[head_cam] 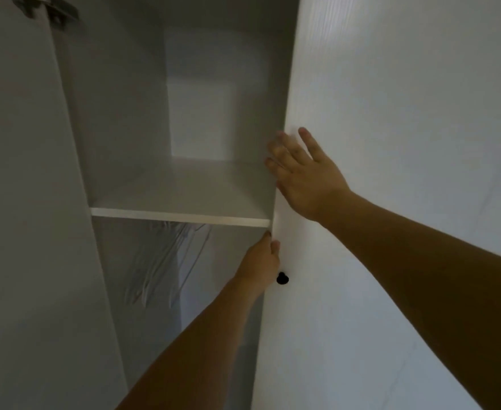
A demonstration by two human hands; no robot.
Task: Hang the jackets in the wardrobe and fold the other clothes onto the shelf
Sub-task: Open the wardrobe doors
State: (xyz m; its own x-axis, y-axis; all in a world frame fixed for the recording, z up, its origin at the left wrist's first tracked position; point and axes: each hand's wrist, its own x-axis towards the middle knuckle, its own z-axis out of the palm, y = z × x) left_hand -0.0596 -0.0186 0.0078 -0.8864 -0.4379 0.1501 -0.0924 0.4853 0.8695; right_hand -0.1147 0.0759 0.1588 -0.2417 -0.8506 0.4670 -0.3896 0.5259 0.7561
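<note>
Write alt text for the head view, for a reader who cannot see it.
Both hands are at the edge of a white wardrobe door: the right hand lies flat on its face, and the left hand grips its edge near a black knob. Inside is a white shelf.

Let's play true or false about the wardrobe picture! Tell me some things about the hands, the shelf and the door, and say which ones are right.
1. The shelf has folded clothes piled on it. False: nothing lies on it.
2. The right hand lies with straight fingers on the white door. True.
3. The left hand holds a jacket. False: it grips the edge of the door, just above the black knob.
4. Something shiny, like clear plastic, hangs below the shelf. True.
5. The knob on the door is white. False: it is black.
</note>
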